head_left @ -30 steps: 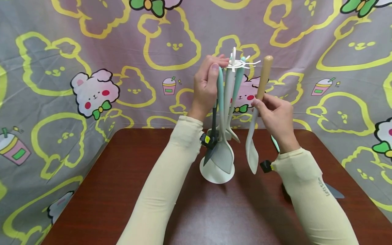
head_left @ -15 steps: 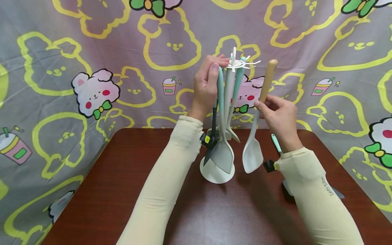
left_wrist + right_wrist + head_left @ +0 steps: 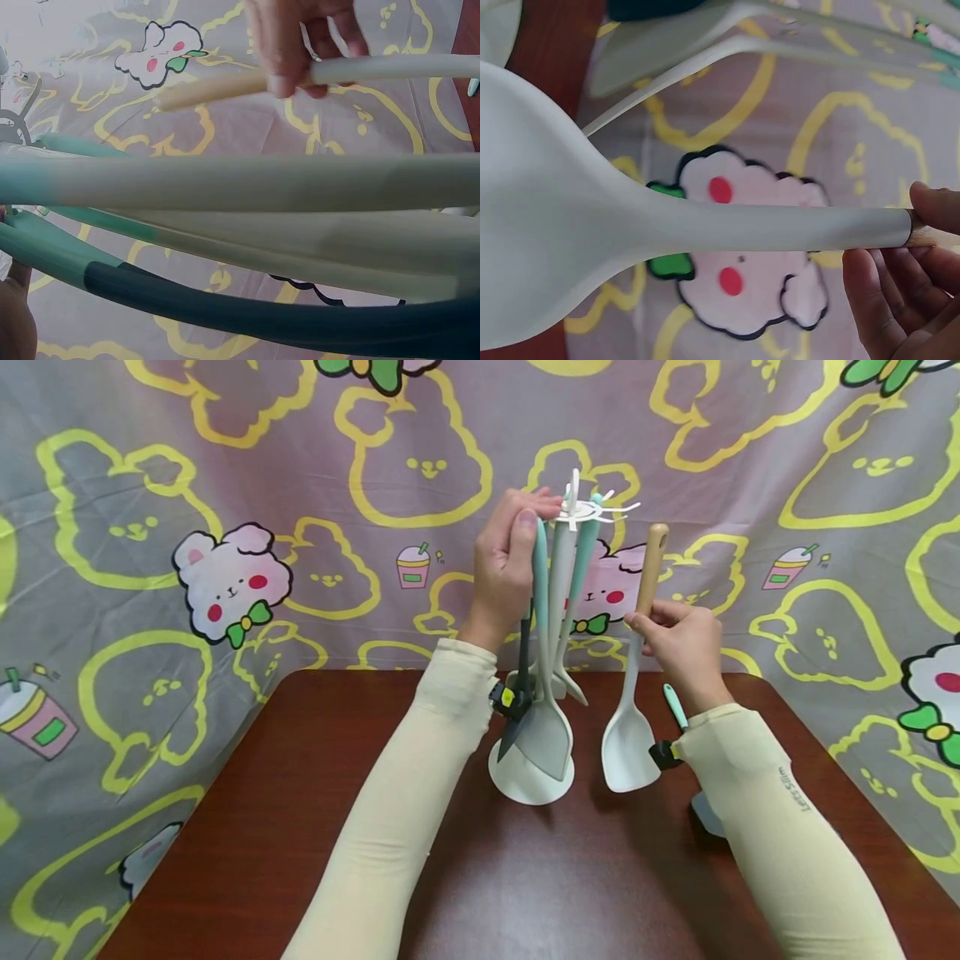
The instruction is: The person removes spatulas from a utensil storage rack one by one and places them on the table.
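Note:
My right hand [image 3: 684,639] pinches a white silicone turner [image 3: 628,750] where its shaft meets the wooden handle [image 3: 651,568]. The turner hangs head down above the table, right of a white utensil stand [image 3: 528,783]. At the stand's hooked top, my left hand [image 3: 506,568] lays its fingers over the ring, with the thumb against a teal handle [image 3: 539,556]. From the hooks hang several utensils, among them a grey spatula [image 3: 546,739] and a dark-bladed one [image 3: 512,742]. In the right wrist view, thumb and fingers close on the turner [image 3: 795,226]; the left wrist view barely shows my left hand.
On the table's right side lies another utensil with a teal handle [image 3: 675,705]. A grey, dark-edged piece [image 3: 707,818] lies near it, partly behind my right sleeve. Patterned cloth [image 3: 337,568] hangs behind the brown table [image 3: 300,793].
My right hand has turned the turner from edge-on to broad side facing me, and its handle top now sits lower. The left hand has stayed at the stand's top.

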`<state>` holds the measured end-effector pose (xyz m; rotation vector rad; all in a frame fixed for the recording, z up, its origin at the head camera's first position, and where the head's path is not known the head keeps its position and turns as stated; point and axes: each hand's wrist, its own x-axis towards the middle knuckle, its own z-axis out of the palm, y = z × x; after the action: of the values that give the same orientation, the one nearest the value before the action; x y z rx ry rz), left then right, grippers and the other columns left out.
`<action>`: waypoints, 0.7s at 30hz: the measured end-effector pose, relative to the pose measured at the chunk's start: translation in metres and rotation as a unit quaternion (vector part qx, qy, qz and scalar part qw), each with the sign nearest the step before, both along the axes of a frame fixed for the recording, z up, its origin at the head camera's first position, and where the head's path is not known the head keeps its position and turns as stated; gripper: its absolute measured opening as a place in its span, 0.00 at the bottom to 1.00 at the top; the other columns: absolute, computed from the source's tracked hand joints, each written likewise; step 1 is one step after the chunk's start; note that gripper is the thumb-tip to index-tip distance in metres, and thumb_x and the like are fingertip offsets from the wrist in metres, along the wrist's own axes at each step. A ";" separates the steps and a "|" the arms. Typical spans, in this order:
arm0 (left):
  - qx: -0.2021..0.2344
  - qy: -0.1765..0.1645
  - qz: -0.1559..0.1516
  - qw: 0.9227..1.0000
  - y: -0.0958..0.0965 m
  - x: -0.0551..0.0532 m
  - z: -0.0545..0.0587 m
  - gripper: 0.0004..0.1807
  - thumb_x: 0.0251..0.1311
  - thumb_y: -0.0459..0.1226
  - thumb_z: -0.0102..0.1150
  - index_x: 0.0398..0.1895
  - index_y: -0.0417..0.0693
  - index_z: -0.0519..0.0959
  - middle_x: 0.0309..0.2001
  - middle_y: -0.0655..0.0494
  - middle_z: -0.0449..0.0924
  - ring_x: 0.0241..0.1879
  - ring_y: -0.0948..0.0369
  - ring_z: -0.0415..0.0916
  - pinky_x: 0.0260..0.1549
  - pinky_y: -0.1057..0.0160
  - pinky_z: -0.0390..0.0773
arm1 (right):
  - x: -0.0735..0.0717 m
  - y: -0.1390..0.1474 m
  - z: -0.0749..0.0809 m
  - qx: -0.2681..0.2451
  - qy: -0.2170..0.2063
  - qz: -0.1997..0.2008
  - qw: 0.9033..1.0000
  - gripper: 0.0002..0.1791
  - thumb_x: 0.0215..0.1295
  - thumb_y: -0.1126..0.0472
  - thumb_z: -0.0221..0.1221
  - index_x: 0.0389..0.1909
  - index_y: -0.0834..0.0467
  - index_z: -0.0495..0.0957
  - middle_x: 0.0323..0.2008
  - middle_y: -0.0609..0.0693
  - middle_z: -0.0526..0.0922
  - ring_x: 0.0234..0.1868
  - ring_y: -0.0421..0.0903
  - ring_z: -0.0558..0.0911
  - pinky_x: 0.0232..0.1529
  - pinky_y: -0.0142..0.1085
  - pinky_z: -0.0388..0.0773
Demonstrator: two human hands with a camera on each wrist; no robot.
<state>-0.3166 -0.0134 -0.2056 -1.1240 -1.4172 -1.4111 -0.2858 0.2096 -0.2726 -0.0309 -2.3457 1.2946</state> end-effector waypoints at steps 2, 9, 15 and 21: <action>-0.002 0.002 0.004 1.000 0.000 0.000 0.000 0.17 0.70 0.29 0.36 0.41 0.27 0.77 0.43 0.33 0.78 0.56 0.42 0.77 0.70 0.62 0.69 | -0.005 0.004 -0.004 0.011 -0.026 -0.003 1.000 0.22 0.61 0.49 0.67 0.49 0.60 0.85 0.24 0.31 0.80 0.27 0.29 0.78 0.25 0.21 0.80; -0.003 0.002 0.011 1.000 0.001 0.002 0.000 0.17 0.70 0.30 0.36 0.41 0.28 0.77 0.43 0.34 0.78 0.56 0.42 0.77 0.70 0.63 0.69 | -0.023 0.013 -0.019 0.037 -0.091 -0.009 0.995 0.26 0.63 0.47 0.64 0.55 0.61 0.82 0.48 0.62 0.86 0.30 0.34 0.83 0.25 0.22 0.81; -0.003 -0.001 0.008 1.000 0.002 0.004 0.000 0.16 0.70 0.29 0.36 0.41 0.27 0.77 0.43 0.33 0.78 0.57 0.42 0.77 0.70 0.63 0.69 | -0.033 0.020 -0.029 0.046 -0.123 -0.004 0.991 0.28 0.64 0.47 0.64 0.56 0.63 0.81 0.51 0.68 0.83 0.23 0.33 0.83 0.27 0.28 0.84; -0.007 -0.014 0.014 1.000 0.003 0.004 -0.002 0.16 0.70 0.28 0.36 0.42 0.27 0.76 0.44 0.33 0.78 0.59 0.43 0.77 0.70 0.65 0.68 | -0.043 0.026 -0.042 0.067 -0.156 -0.001 0.985 0.26 0.65 0.48 0.63 0.56 0.62 0.81 0.51 0.68 0.82 0.21 0.34 0.82 0.28 0.30 0.85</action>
<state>-0.3121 -0.0109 -0.2074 -1.0930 -1.4600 -1.4031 -0.3286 0.2356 -0.3145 -0.2072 -2.6905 1.1987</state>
